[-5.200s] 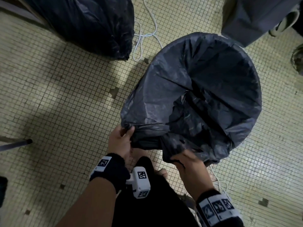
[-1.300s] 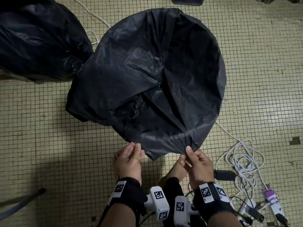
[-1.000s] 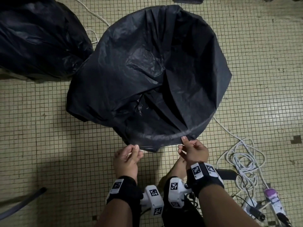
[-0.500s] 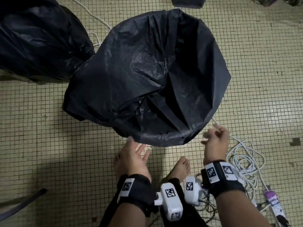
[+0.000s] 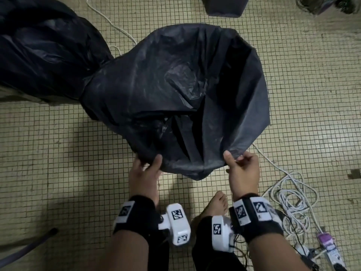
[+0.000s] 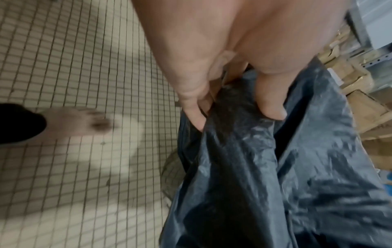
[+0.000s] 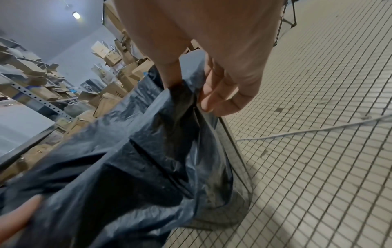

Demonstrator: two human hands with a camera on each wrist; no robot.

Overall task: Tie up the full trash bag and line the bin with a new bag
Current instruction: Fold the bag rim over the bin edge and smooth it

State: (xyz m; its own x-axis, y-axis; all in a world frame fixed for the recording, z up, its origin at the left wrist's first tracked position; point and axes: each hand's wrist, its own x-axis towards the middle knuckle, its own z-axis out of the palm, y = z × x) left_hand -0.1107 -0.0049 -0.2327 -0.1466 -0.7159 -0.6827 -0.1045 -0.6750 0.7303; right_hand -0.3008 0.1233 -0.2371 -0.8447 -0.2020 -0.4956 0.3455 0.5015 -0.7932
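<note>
A new black bag (image 5: 175, 90) lies spread over the bin with its mouth gaping. The bin itself shows only as a mesh wall (image 7: 237, 176) under the plastic. My left hand (image 5: 145, 167) pinches the bag's near rim at its left, thumb on top (image 6: 269, 107) and fingers (image 6: 193, 110) under the fold. To the right, my right hand (image 5: 237, 163) pinches the same rim (image 7: 184, 94) between thumb and fingers. The full black trash bag (image 5: 45, 49) sits on the floor at the upper left, touching the new bag.
White cables (image 5: 289, 194) and a power strip (image 5: 328, 245) lie on the tiled floor at the lower right. My bare feet (image 5: 216, 202) stand just below the bin. A dark box (image 5: 224, 6) sits at the top. Shelves of cardboard boxes (image 7: 110, 57) stand beyond.
Half a second ago both hands were off the bag, the right one raised to the side. Now both pinch the near rim, spread wider apart than before.
</note>
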